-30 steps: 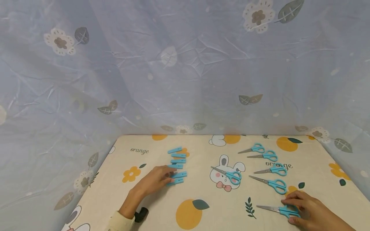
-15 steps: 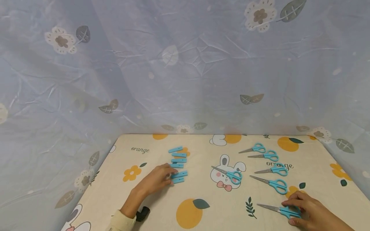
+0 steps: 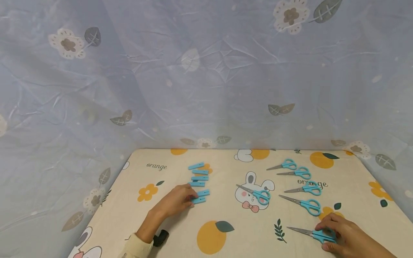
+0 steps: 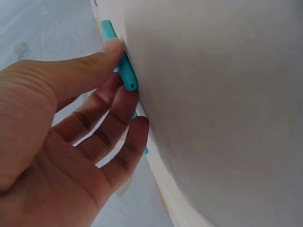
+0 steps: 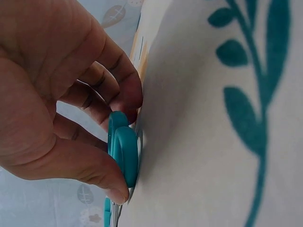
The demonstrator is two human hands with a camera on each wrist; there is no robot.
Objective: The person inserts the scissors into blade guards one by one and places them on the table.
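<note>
Now hands pinch clip and scissors.

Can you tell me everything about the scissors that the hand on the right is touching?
The scissors are small, with bright blue loop handles that look like plastic and thin grey metal blades. The blades are closed and point left. They lie flat on the printed tablecloth, nearest to the person of all the pairs, below four others. The right hand grips the handles: the right wrist view shows the thumb and curled fingers pinching the blue loops against the cloth. Only the hand and cloth touch them.
</note>
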